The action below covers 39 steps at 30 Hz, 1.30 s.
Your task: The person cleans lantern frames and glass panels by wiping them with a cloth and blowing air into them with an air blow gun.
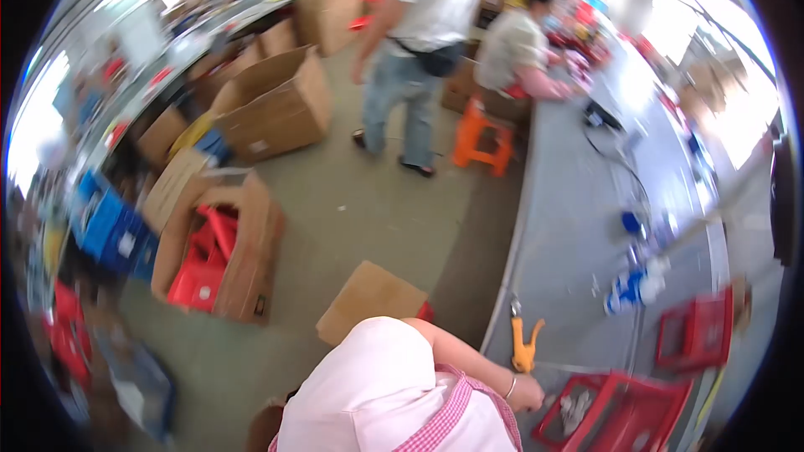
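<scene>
Left hand (526, 393) low over the near end of the grey table (578, 226), just beside the left edge of a red tray (649, 414). My fingers look curled in, but motion blur and the angle hide the pads; I cannot tell whether I am pinching anything or the grip is empty, nor whether my knuckles touch the red plastic. My right hand is out of view. Pale small pieces (574, 410) sit loose inside the red framing by my fingers, too blurred to name. The yellow-handled tool (524, 343) lies just beyond my wrist, its metal end pointing away, near the table's left edge. Main hazard, as I judge it: that tool. A sideways sweep of my wrist or bracelet (510, 387) could catch a handle and send it over the edge to the floor (394, 226). Second: a knuckle hooking the tray's rim could tilt or drag it, and the pale pieces, apparently unsecured, could scatter. Third: a hasty reach right might shove the tray into the red basket (695, 331) beyond it. Further up, a dark cable (628, 169) loops across the tabletop; it looks a snag only for a long reach.
</scene>
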Each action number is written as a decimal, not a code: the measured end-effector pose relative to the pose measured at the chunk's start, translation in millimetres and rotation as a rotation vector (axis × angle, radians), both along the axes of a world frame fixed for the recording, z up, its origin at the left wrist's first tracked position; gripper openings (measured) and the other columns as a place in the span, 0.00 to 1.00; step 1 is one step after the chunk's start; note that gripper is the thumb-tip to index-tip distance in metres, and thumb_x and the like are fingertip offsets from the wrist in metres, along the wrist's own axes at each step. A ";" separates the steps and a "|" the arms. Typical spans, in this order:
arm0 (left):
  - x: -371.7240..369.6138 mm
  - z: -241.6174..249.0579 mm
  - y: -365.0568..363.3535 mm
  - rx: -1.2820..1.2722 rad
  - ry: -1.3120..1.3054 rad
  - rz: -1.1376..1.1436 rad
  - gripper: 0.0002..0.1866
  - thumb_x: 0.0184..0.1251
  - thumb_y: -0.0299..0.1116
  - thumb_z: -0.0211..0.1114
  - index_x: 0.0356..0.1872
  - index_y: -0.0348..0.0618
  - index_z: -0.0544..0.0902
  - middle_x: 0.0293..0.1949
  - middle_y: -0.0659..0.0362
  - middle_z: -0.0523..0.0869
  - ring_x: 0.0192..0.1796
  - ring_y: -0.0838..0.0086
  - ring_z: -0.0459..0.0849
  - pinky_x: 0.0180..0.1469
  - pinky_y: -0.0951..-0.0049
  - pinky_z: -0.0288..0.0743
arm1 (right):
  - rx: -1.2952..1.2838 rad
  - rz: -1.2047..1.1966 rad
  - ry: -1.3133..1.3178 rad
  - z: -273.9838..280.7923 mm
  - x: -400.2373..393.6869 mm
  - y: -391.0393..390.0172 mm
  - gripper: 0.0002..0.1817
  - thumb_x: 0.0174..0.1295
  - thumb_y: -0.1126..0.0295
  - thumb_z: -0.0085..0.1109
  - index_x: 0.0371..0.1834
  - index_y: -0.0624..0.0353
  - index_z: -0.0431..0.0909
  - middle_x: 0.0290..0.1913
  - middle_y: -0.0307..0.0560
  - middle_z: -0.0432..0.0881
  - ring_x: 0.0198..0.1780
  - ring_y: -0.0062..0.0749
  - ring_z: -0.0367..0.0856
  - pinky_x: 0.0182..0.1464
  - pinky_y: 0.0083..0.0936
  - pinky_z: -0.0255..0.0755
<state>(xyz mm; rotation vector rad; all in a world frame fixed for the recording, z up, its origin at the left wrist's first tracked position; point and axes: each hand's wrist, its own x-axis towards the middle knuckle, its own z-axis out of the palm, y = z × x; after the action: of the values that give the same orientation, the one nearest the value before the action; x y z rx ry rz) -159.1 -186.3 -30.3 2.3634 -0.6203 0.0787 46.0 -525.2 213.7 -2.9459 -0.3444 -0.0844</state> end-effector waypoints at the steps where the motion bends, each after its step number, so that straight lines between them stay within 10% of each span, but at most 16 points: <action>1: 9.7 7.0 -7.9 -0.031 -0.030 -0.002 0.05 0.50 0.29 0.64 0.29 0.48 0.85 0.38 0.52 0.87 0.39 0.53 0.87 0.44 0.54 0.81 | 0.038 0.243 -0.027 -35.1 63.3 -45.8 0.25 0.74 0.55 0.51 0.59 0.68 0.75 0.53 0.61 0.81 0.56 0.51 0.78 0.60 0.37 0.68; 15: 142.2 -17.4 -117.5 -0.066 -0.214 -0.226 0.20 0.51 0.27 0.66 0.49 0.46 0.82 0.45 0.54 0.80 0.48 0.58 0.80 0.48 0.58 0.78 | 0.051 -0.206 -0.133 -21.9 -4.0 -13.7 0.24 0.68 0.48 0.53 0.49 0.61 0.77 0.45 0.52 0.80 0.48 0.50 0.79 0.52 0.38 0.71; 24: 177.7 -31.6 -114.6 0.118 -0.190 -0.109 0.13 0.50 0.25 0.64 0.39 0.47 0.84 0.41 0.58 0.79 0.48 0.61 0.79 0.46 0.63 0.79 | 0.019 -0.210 -0.175 -27.7 -1.8 -11.1 0.26 0.68 0.45 0.53 0.47 0.62 0.76 0.43 0.50 0.79 0.47 0.48 0.79 0.49 0.40 0.73; 29: 169.7 -38.4 -190.1 -0.007 -0.236 -0.465 0.07 0.50 0.29 0.62 0.31 0.48 0.85 0.40 0.60 0.80 0.48 0.64 0.80 0.42 0.64 0.80 | -0.017 -0.226 -0.154 -22.6 -1.6 -6.6 0.26 0.69 0.46 0.53 0.46 0.63 0.76 0.43 0.50 0.79 0.47 0.47 0.79 0.48 0.41 0.73; 35: 293.7 -59.3 -200.7 0.233 -0.340 0.078 0.09 0.53 0.28 0.61 0.36 0.47 0.84 0.42 0.56 0.79 0.49 0.59 0.80 0.45 0.61 0.81 | 0.000 -0.216 -0.132 -23.3 -1.3 -5.1 0.25 0.69 0.48 0.53 0.46 0.63 0.76 0.43 0.50 0.79 0.46 0.48 0.79 0.48 0.40 0.73; 39: 260.2 -43.5 -161.4 0.121 -0.324 0.002 0.08 0.54 0.27 0.60 0.35 0.45 0.84 0.43 0.55 0.78 0.49 0.58 0.80 0.44 0.62 0.81 | 0.003 -0.217 -0.134 -22.8 -2.6 -6.4 0.24 0.69 0.48 0.53 0.46 0.63 0.76 0.42 0.50 0.79 0.46 0.48 0.79 0.48 0.40 0.73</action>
<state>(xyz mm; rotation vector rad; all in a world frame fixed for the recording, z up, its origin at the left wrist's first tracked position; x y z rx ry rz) 101.0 -347.6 -73.7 2.4891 -0.7941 0.4433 43.4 -531.6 190.9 -2.9706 -0.0399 -0.3103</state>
